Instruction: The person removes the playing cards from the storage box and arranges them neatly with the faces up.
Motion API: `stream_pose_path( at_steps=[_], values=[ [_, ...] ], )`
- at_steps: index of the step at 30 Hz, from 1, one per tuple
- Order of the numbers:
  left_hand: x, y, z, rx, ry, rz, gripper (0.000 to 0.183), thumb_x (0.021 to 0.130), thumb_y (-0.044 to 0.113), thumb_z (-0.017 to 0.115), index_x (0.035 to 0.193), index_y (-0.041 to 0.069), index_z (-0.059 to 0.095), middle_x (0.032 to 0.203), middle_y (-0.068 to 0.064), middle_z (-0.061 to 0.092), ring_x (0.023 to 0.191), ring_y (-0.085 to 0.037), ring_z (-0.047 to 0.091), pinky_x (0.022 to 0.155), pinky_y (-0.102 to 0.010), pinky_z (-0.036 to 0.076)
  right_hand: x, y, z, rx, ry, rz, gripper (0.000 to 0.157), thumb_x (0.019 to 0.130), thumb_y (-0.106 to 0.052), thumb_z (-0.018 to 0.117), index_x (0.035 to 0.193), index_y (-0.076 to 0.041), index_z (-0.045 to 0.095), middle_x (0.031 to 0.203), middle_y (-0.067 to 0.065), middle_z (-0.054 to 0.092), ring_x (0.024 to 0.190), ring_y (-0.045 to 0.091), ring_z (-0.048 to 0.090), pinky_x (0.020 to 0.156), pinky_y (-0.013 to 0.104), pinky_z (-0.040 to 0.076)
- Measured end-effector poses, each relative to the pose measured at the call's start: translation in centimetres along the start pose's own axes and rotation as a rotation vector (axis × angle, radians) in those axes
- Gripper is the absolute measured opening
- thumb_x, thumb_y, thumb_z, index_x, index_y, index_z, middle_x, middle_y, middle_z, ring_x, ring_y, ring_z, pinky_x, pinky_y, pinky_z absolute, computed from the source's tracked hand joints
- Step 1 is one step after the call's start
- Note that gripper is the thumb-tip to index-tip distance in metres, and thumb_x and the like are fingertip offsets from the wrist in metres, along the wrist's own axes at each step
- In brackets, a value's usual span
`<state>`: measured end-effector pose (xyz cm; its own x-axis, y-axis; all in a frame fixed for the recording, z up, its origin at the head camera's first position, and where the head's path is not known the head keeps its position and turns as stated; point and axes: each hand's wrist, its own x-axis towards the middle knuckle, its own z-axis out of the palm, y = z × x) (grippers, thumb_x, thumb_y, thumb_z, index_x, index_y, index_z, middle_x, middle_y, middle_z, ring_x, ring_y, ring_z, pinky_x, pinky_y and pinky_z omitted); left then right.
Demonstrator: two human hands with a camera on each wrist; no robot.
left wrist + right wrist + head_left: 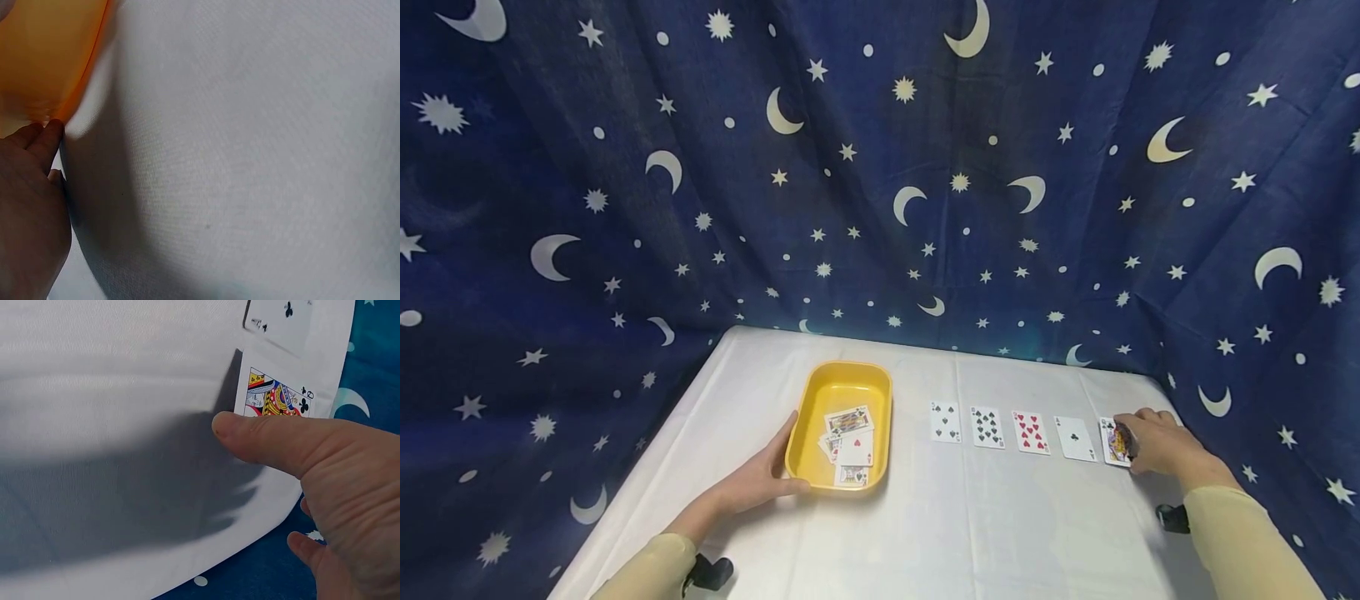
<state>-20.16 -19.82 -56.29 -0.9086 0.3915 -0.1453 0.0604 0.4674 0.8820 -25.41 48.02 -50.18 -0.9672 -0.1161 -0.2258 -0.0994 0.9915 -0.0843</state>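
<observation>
My right hand (1161,442) pinches a queen of clubs (275,394) by its edges at the right end of a row of cards. The thumb lies along one edge in the right wrist view. Beside the queen lies an ace of clubs (1075,438). My left hand (757,472) touches the yellow tray (886,417) on its left side, fingers along the wall and thumb at the near corner. Inside the tray are several overlapping cards, among them an ace of hearts (855,449) and a face card (850,419); some are partly covered.
Further left in the row lie a red-pip card (1031,433), a black-pip card (987,427) and another black-pip card (945,422), all face up. A white cloth (917,542) covers the table. A dark blue curtain (850,275) with moons and stars hangs behind and at both sides.
</observation>
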Motion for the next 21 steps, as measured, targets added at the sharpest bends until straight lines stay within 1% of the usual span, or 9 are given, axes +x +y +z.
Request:
stream_pose_path(
  at_steps=[5,12,15,21],
  values=[
    [0.0,0.1,0.0,0.000,0.002,-0.008,0.121,0.083,0.040,0.085,0.165,0.034,-0.003,0.171,0.011,-0.003,0.156,-0.017,0.001,0.124,-0.049,0.012,0.1,0.5,0.0,-0.015,-0.037,-0.005,0.089,0.061,-0.019,0.097,0.136,0.005,0.055,0.124,0.035,0.051,0.113,0.056,0.044,0.091,0.076,0.042],
    [0.1,0.0,0.0,0.005,0.007,-0.004,0.120,0.083,0.041,0.085,0.165,0.035,-0.003,0.171,0.012,-0.004,0.157,-0.018,0.001,0.123,-0.050,0.013,0.4,0.6,0.2,-0.037,-0.094,0.024,0.087,0.063,-0.018,0.095,0.136,0.006,0.055,0.125,0.036,0.051,0.111,0.054,0.046,0.091,0.076,0.043],
    [0.1,0.0,-0.1,0.002,0.003,0.001,0.120,0.083,0.041,0.085,0.165,0.036,-0.003,0.171,0.013,-0.004,0.156,-0.017,0.001,0.124,-0.048,0.014,0.6,0.6,0.3,-0.045,-0.106,0.028,0.084,0.064,-0.017,0.093,0.136,0.006,0.055,0.124,0.036,0.051,0.110,0.054,0.046,0.091,0.075,0.044],
    [-0.2,-0.1,-0.4,0.002,0.005,0.002,0.123,0.082,0.042,0.086,0.165,0.035,-0.004,0.171,0.009,-0.005,0.156,-0.019,0.002,0.123,-0.046,0.014,1.2,0.3,0.3,-0.013,-0.129,0.021,0.077,0.068,-0.012,0.088,0.135,0.007,0.055,0.123,0.037,0.052,0.108,0.055,0.048,0.090,0.073,0.045]
  ],
)
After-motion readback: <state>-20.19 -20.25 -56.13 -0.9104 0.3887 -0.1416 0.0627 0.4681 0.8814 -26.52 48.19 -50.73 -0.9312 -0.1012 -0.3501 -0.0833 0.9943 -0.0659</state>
